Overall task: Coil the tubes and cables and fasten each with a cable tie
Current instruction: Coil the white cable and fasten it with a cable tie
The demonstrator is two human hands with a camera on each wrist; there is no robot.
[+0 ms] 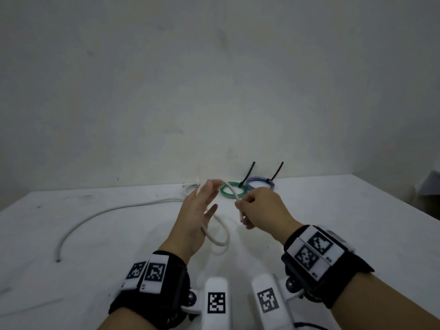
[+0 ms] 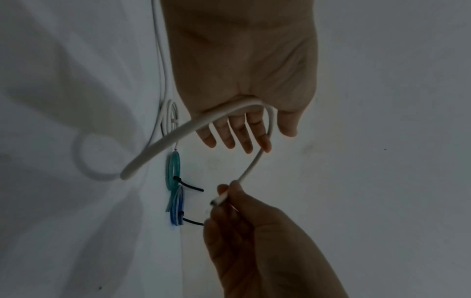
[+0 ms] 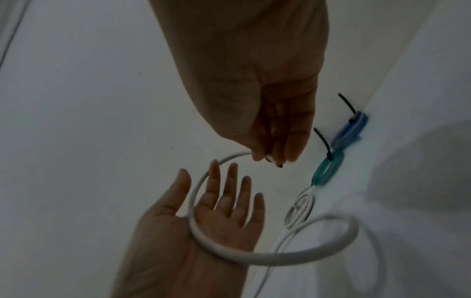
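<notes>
A thick white cable point(image 1: 217, 242) lies in a long arc on the white table point(image 1: 333, 222) and rises into a loop between my hands. My left hand point(image 1: 200, 210) is held up with straight, spread fingers, and the cable point(image 2: 203, 125) runs across its palm without being gripped. My right hand point(image 1: 257, 208) pinches the cable's free end between thumb and fingertips. From the right wrist, the loop point(image 3: 267, 261) crosses the left palm point(image 3: 216, 211) and curves up to the right hand point(image 3: 270, 141).
At the back by the wall lie a green coil point(image 1: 232, 192) and a blue coil point(image 1: 260, 183), each bound with a black cable tie point(image 1: 247, 173). A thin white coil point(image 1: 190, 186) lies left of them. The table's right edge point(image 1: 392, 198) drops off.
</notes>
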